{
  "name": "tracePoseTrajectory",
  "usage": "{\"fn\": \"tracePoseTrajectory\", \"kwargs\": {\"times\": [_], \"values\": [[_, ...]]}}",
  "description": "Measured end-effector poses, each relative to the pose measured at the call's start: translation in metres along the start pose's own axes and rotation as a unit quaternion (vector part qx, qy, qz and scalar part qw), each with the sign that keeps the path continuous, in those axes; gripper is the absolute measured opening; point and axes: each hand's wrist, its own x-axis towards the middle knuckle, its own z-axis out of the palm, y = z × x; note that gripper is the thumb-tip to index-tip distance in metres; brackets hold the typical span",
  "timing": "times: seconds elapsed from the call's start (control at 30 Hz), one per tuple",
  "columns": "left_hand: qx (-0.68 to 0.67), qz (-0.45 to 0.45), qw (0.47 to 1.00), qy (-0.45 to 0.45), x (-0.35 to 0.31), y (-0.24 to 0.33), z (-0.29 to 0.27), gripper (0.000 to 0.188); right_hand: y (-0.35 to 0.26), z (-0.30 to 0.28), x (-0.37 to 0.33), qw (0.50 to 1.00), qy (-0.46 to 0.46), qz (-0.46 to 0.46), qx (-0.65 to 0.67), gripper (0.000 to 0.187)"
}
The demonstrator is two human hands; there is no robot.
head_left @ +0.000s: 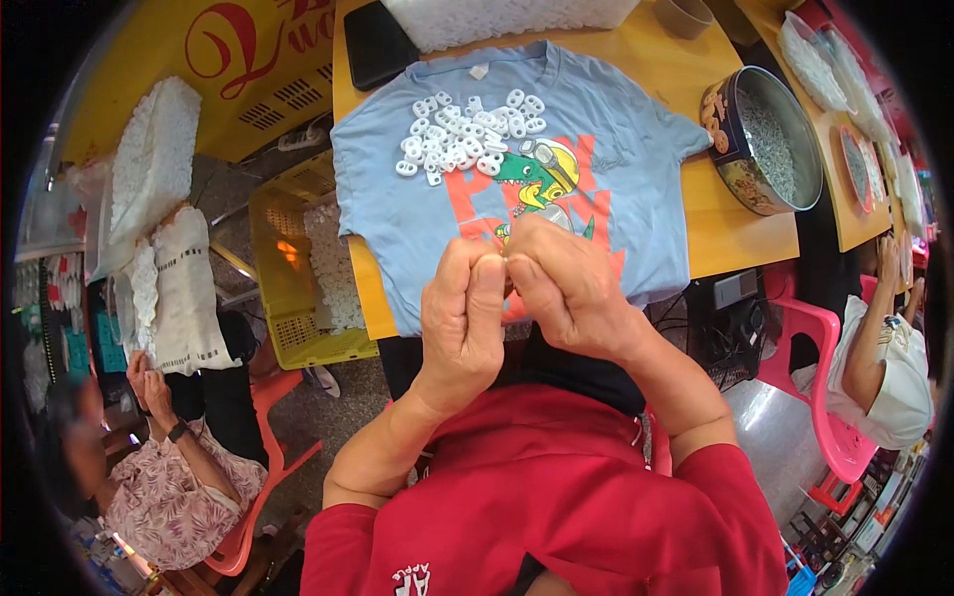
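Observation:
My left hand and my right hand meet fingertip to fingertip above the near part of a blue-grey T-shirt. Both are closed in a pinch, thumbs side by side. Whatever sits between the fingertips is too small and covered to make out. Beyond them, a loose heap of small white plastic pieces with two holes each lies on the shirt's upper part. The shirt is spread over a yellow table and bears a cartoon crocodile print, partly hidden behind my right hand.
A round tin of small metal parts stands at the table's right. At the back are a white block-like bag and a black tray. A yellow crate is left of the table. People sit at both sides; a pink chair stands right.

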Motion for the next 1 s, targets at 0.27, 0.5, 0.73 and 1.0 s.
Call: {"fn": "tracePoseTrajectory", "kwargs": {"times": [0.27, 0.5, 0.73, 1.0], "values": [[-0.215, -0.134, 0.967, -0.009, 0.007, -0.023, -0.007, 0.022, 0.016, 0.003, -0.008, 0.978, -0.022, 0.168, 0.12, 0.028], [-0.187, -0.088, 0.978, -0.013, 0.004, -0.017, -0.01, 0.022, 0.012, -0.001, -0.011, 0.99, -0.033, 0.109, 0.079, 0.032], [-0.062, -0.052, 0.997, -0.017, 0.001, -0.01, -0.013, 0.019, 0.008, -0.003, -0.003, 0.997, -0.046, 0.06, 0.034, 0.023], [-0.023, -0.038, 0.999, 0.003, -0.001, -0.011, -0.009, 0.02, 0.003, 0.005, -0.001, 0.999, -0.01, 0.023, -0.028, 0.01]]}}
